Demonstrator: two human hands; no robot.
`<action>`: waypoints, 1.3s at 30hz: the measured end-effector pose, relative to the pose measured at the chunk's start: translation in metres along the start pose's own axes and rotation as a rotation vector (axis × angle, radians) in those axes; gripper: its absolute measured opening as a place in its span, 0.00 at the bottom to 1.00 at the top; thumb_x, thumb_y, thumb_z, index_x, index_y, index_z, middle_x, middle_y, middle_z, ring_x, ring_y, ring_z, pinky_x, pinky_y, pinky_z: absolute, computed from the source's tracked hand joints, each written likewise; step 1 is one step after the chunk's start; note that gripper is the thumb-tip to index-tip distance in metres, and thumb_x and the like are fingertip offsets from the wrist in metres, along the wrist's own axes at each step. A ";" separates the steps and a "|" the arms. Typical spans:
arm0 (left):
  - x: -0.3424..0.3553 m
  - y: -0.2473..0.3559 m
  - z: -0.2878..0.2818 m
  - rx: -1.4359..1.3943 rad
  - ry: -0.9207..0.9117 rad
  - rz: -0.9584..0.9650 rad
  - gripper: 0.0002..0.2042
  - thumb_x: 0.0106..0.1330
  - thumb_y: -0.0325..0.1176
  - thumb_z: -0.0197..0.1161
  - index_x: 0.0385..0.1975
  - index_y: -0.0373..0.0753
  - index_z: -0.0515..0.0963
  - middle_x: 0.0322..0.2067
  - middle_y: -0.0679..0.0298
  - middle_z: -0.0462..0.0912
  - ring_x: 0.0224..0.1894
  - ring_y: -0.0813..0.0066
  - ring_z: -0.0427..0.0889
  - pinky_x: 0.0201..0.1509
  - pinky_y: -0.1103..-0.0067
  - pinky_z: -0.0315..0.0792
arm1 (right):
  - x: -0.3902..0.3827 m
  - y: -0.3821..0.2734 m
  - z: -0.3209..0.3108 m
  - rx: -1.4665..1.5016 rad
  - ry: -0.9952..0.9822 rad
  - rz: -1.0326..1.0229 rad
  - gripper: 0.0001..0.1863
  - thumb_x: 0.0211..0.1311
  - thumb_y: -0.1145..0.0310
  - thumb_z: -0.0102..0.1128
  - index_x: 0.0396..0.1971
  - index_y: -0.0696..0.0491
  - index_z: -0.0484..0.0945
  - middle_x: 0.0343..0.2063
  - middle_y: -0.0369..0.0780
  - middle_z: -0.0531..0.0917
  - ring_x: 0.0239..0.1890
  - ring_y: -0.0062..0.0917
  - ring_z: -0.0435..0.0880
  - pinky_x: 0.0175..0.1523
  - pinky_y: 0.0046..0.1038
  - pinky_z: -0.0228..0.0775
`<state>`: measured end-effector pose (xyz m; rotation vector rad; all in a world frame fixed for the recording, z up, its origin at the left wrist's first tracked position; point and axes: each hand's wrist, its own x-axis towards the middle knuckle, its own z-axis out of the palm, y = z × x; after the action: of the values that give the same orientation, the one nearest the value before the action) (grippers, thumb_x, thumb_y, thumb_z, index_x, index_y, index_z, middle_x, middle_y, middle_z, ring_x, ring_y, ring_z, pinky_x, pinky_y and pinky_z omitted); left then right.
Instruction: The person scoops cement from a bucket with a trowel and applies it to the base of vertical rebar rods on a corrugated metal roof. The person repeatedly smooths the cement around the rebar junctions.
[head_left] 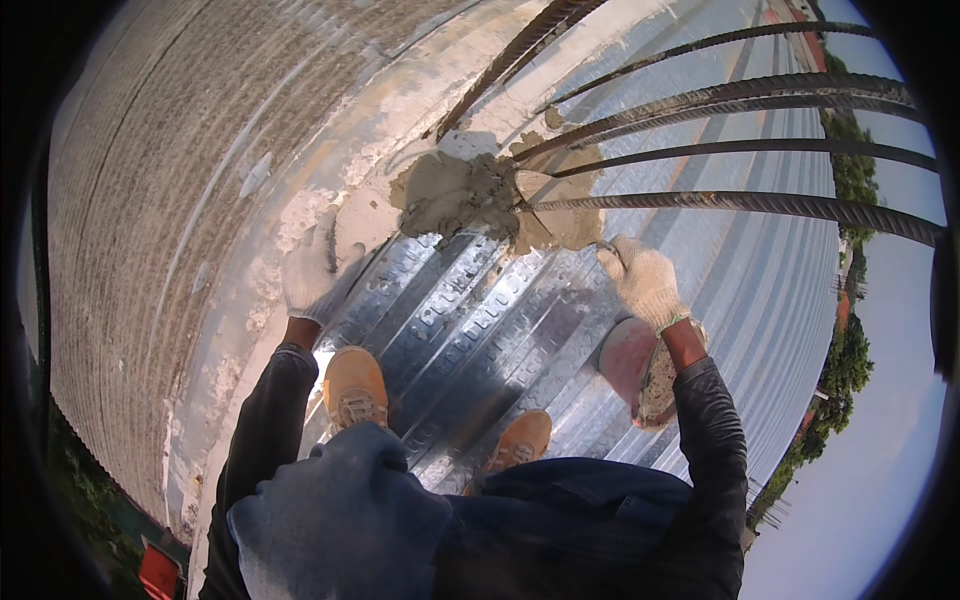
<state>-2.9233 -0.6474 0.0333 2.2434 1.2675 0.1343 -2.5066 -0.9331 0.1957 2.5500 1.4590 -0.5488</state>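
Observation:
My left hand, in a pale knit glove, is beside the rough concrete edge with its fingers curled. A thin dark edge shows next to it; what the hand holds is unclear. My right hand, gloved too, is closed near the wet mortar, with a small dark bit at its fingertips that I cannot make out. Between and beyond the hands, grey wet mortar lies heaped around the foot of several ribbed steel bars. Below my right wrist sits a reddish pan with grey mortar in it.
Shiny ribbed metal decking lies under my tan shoes. On the left rises a rough grey corrugated surface along the concrete edge. The steel bars reach out to the upper right. Trees and sky show beyond the decking.

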 end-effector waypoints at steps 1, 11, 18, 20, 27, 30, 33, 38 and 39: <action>0.000 0.000 0.000 -0.001 -0.005 0.003 0.42 0.74 0.60 0.72 0.84 0.45 0.74 0.51 0.45 0.91 0.50 0.43 0.92 0.59 0.51 0.83 | 0.007 0.003 -0.003 -0.022 0.006 -0.035 0.25 0.87 0.42 0.60 0.46 0.53 0.83 0.37 0.54 0.91 0.47 0.58 0.91 0.51 0.57 0.81; -0.001 -0.002 0.000 0.008 0.012 0.023 0.43 0.74 0.61 0.71 0.84 0.43 0.74 0.59 0.43 0.90 0.56 0.40 0.91 0.63 0.51 0.82 | 0.018 -0.001 0.017 -0.007 -0.115 0.030 0.24 0.88 0.44 0.59 0.48 0.53 0.84 0.39 0.55 0.91 0.49 0.59 0.91 0.54 0.57 0.81; 0.000 -0.001 0.001 0.022 0.014 0.028 0.44 0.74 0.63 0.70 0.84 0.42 0.74 0.59 0.42 0.90 0.56 0.40 0.91 0.64 0.52 0.82 | 0.011 -0.002 0.034 -0.024 -0.098 0.146 0.24 0.89 0.46 0.56 0.55 0.53 0.85 0.40 0.58 0.91 0.50 0.62 0.90 0.54 0.60 0.81; 0.000 -0.002 -0.001 0.020 -0.008 0.003 0.44 0.74 0.63 0.70 0.84 0.42 0.73 0.59 0.43 0.90 0.56 0.41 0.91 0.64 0.52 0.82 | 0.008 -0.011 0.037 -0.001 -0.093 0.171 0.24 0.89 0.46 0.56 0.55 0.54 0.86 0.40 0.59 0.91 0.49 0.63 0.90 0.54 0.61 0.81; 0.002 0.008 -0.009 0.016 -0.072 -0.051 0.44 0.73 0.61 0.72 0.86 0.45 0.72 0.62 0.45 0.89 0.59 0.42 0.90 0.67 0.53 0.82 | -0.032 -0.018 0.052 0.188 -0.131 0.276 0.28 0.89 0.45 0.56 0.50 0.60 0.86 0.43 0.62 0.91 0.51 0.64 0.90 0.56 0.60 0.81; 0.001 0.011 -0.007 0.044 -0.076 -0.066 0.44 0.73 0.59 0.72 0.86 0.46 0.72 0.62 0.46 0.89 0.61 0.41 0.90 0.68 0.53 0.82 | -0.059 -0.028 0.056 0.320 -0.089 0.243 0.27 0.89 0.47 0.58 0.49 0.61 0.87 0.41 0.63 0.90 0.50 0.65 0.90 0.54 0.58 0.81; 0.000 0.004 -0.009 0.035 -0.042 -0.046 0.43 0.73 0.59 0.72 0.86 0.45 0.72 0.61 0.46 0.90 0.61 0.42 0.90 0.68 0.53 0.82 | -0.060 -0.038 0.056 0.401 -0.051 0.226 0.26 0.88 0.49 0.61 0.51 0.61 0.88 0.37 0.64 0.88 0.49 0.65 0.90 0.50 0.56 0.81; 0.001 0.011 -0.013 0.002 -0.096 -0.096 0.42 0.74 0.58 0.72 0.84 0.45 0.74 0.63 0.44 0.89 0.62 0.41 0.90 0.68 0.53 0.82 | -0.013 -0.035 0.032 0.352 -0.104 0.259 0.27 0.88 0.47 0.61 0.48 0.62 0.89 0.34 0.63 0.87 0.47 0.64 0.91 0.50 0.52 0.82; 0.001 0.013 -0.015 -0.005 -0.118 -0.117 0.41 0.74 0.58 0.72 0.84 0.45 0.74 0.65 0.43 0.88 0.63 0.40 0.90 0.68 0.52 0.82 | -0.012 -0.030 0.036 0.403 -0.127 0.272 0.28 0.87 0.47 0.61 0.47 0.62 0.89 0.34 0.63 0.87 0.46 0.64 0.91 0.50 0.52 0.82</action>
<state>-2.9175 -0.6455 0.0520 2.1331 1.3292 -0.0381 -2.5469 -0.9385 0.1688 2.8810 1.0176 -1.0245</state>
